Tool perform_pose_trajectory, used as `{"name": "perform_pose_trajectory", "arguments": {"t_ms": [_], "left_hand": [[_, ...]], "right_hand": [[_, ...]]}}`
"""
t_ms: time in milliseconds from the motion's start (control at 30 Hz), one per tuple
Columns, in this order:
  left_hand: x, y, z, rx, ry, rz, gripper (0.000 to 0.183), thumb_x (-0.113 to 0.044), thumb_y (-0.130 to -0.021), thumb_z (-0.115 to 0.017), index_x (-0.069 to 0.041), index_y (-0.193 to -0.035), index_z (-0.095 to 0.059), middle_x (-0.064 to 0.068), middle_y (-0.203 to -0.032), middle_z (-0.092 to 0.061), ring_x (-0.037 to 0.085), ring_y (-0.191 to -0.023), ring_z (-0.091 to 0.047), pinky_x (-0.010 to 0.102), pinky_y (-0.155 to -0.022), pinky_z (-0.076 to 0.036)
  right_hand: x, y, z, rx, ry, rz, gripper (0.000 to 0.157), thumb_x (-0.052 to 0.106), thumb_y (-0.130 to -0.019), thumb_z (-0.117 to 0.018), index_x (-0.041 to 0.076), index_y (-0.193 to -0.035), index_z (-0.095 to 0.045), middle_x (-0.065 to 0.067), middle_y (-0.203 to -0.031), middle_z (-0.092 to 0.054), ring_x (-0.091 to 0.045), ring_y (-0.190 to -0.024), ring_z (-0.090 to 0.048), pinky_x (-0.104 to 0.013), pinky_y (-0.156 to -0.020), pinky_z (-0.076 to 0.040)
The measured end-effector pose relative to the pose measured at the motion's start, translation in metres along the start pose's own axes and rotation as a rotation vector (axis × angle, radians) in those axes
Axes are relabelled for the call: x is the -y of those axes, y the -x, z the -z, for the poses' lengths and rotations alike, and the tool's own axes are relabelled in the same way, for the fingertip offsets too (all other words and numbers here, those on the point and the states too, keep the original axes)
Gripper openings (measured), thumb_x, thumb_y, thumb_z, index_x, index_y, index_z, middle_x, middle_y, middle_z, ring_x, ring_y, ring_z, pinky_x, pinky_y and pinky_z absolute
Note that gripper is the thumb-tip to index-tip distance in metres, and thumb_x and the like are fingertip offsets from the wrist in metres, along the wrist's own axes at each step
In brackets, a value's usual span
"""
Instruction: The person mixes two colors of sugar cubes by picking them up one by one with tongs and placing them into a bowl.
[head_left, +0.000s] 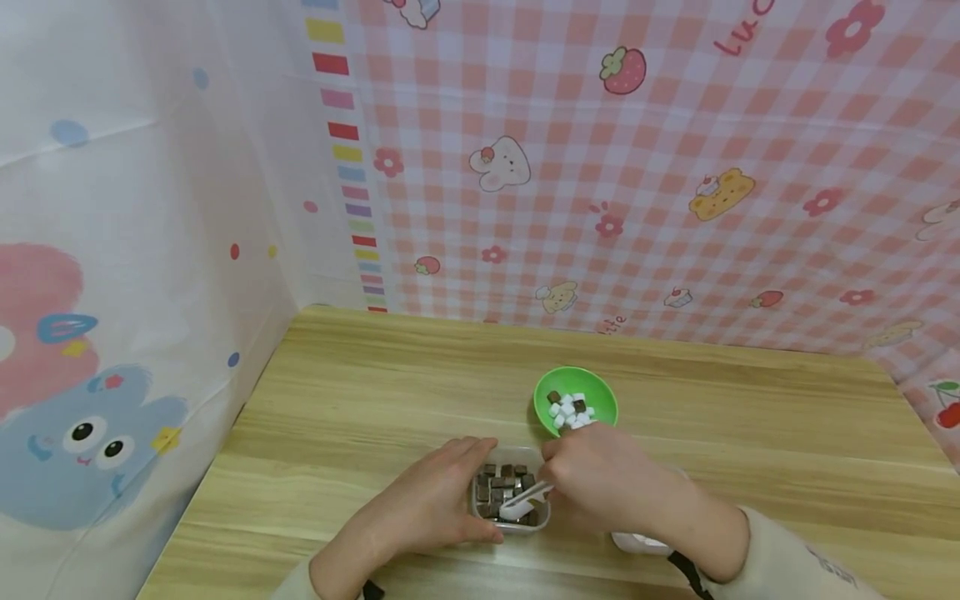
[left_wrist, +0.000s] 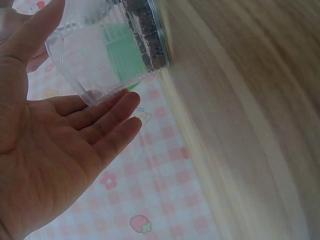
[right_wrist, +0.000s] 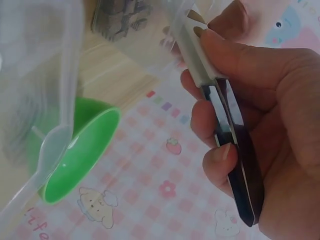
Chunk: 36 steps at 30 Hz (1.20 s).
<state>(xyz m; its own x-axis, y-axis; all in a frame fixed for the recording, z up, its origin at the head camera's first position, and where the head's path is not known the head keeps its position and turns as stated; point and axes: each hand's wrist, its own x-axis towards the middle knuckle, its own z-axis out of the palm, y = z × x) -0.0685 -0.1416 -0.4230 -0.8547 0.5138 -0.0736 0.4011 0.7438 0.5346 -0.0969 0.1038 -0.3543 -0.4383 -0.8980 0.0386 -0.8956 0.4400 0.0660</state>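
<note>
My left hand holds a clear plastic container on the table, thumb at its near side and fingers at its far side. Dark brown cubes fill the lower part of this container, as the left wrist view also shows. Gripped in my right hand is a pair of tongs with white tips and a shiny metal handle. Those tips reach down among the brown cubes; I cannot tell whether they pinch one. Just beyond my right hand stands a green bowl with white cubes and a few brown ones.
Partly hidden under my right forearm is another clear container; clear plastic also fills the left of the right wrist view. The wooden table backs onto a pink checked cloth, and a white printed cloth hangs at left.
</note>
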Motion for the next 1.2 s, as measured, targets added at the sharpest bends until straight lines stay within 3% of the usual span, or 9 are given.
{"name": "perform_pose_trajectory", "arguments": {"t_ms": [300,600,867,1000,1200], "left_hand": [[0.001,0.0,-0.001,-0.002,0.007,0.002,0.108,-0.05,-0.074,-0.092,-0.002,-0.157,-0.043,0.01,-0.152,-0.054,0.029,-0.14,-0.05,0.048,-0.118,-0.041],[0.001,0.001,-0.002,-0.016,-0.004,-0.014,0.108,-0.05,-0.073,-0.093,-0.001,-0.156,-0.044,0.012,-0.152,-0.054,0.033,-0.141,-0.049,0.051,-0.118,-0.04],[0.0,0.0,-0.001,0.004,0.008,0.012,0.108,-0.051,-0.075,-0.092,-0.001,-0.157,-0.043,0.013,-0.155,-0.051,0.032,-0.143,-0.048,0.05,-0.119,-0.04],[0.0,-0.001,-0.001,0.01,0.009,0.016,0.107,-0.051,-0.075,-0.092,-0.001,-0.157,-0.044,0.014,-0.155,-0.051,0.032,-0.143,-0.048,0.05,-0.118,-0.04],[-0.001,0.0,0.0,0.015,0.011,0.024,0.107,-0.05,-0.075,-0.092,-0.002,-0.157,-0.043,0.013,-0.155,-0.051,0.032,-0.144,-0.047,0.05,-0.119,-0.039]], "right_hand": [[0.001,-0.001,0.005,0.038,-0.058,-0.069,0.023,0.023,-0.072,-0.089,0.019,-0.069,-0.067,0.011,-0.068,-0.053,-0.008,-0.055,-0.049,-0.026,-0.05,-0.046],[0.008,-0.008,0.006,0.057,0.021,-0.053,0.028,0.018,-0.067,-0.086,0.018,-0.061,-0.059,0.009,-0.063,-0.052,-0.008,-0.05,-0.044,-0.028,-0.045,-0.045],[0.009,-0.013,0.006,0.112,-0.066,-0.12,0.032,0.016,-0.072,-0.084,0.019,-0.061,-0.054,0.01,-0.061,-0.047,-0.006,-0.049,-0.037,-0.023,-0.043,-0.037],[0.01,-0.014,0.005,0.097,-0.058,-0.093,0.034,0.009,-0.07,-0.079,0.02,-0.058,-0.048,0.01,-0.061,-0.048,-0.007,-0.049,-0.036,-0.022,-0.043,-0.036],[0.007,-0.01,0.003,0.07,-0.028,-0.053,0.037,0.016,-0.074,-0.083,0.021,-0.058,-0.05,0.01,-0.062,-0.049,-0.006,-0.049,-0.035,-0.022,-0.043,-0.036]]}}
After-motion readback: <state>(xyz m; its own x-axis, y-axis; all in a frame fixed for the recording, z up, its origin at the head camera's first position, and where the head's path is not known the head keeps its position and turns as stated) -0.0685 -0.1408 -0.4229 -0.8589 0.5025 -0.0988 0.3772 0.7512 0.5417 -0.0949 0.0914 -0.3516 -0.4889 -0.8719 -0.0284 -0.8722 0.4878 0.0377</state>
